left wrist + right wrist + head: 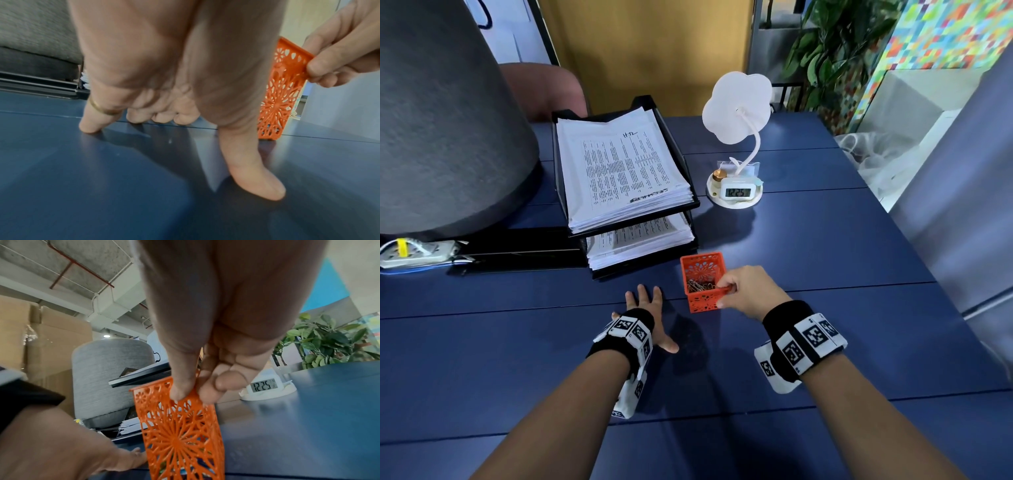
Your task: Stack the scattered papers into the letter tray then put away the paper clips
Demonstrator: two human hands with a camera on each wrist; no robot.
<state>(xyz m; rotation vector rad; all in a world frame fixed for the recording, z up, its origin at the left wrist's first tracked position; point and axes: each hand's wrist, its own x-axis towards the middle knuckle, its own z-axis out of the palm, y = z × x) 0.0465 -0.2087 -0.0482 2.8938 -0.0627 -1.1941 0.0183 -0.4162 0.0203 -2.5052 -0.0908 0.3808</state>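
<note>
A small orange lattice basket (703,282) stands on the blue table, with several metal paper clips (700,285) lying inside it. My right hand (743,291) pinches the basket's near right rim between thumb and fingers; the right wrist view shows that pinch on the basket (179,426). My left hand (645,308) rests spread on the table just left of the basket, fingertips (259,185) pressed to the surface, holding nothing. Behind stands a black two-tier letter tray (690,205) with stacked printed papers (619,168) on both levels.
A white cloud-shaped lamp with a small digital clock (738,192) stands right of the tray. A big grey lampshade (441,130) and a power strip (417,253) fill the left. Crumpled clear plastic (873,161) lies at the table's right edge.
</note>
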